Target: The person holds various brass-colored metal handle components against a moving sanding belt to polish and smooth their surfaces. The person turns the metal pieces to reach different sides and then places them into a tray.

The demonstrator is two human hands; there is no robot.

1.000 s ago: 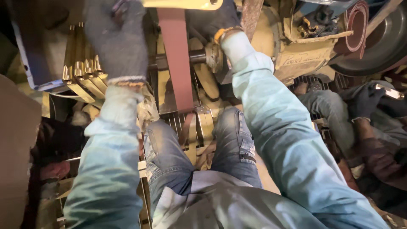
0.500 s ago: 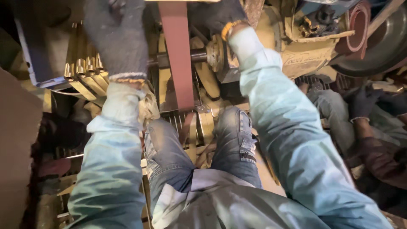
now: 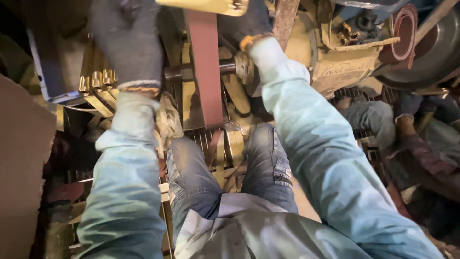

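My left hand [image 3: 127, 43], in a dark grey knit glove, reaches up at the top left, just above a row of brass tubes [image 3: 96, 81]. Its fingers run out of the frame. My right hand [image 3: 242, 24], also in a dark glove, is raised beside a red-brown abrasive belt [image 3: 206, 72] that runs straight down between my arms. A pale yellow piece [image 3: 206, 5] lies across the top of the belt between both hands. Whether either hand grips it is hidden. My knees in blue jeans [image 3: 268, 163] sit below the belt.
A yellow motor housing [image 3: 345, 67] with a steel shaft [image 3: 182, 72] stands right of the belt. A rolled abrasive strip [image 3: 405, 29] and a dark wheel [image 3: 438, 52] are at the top right. Another person's leg and hand [image 3: 412, 139] are at the right. A blue tray edge [image 3: 43, 81] holds the tubes.
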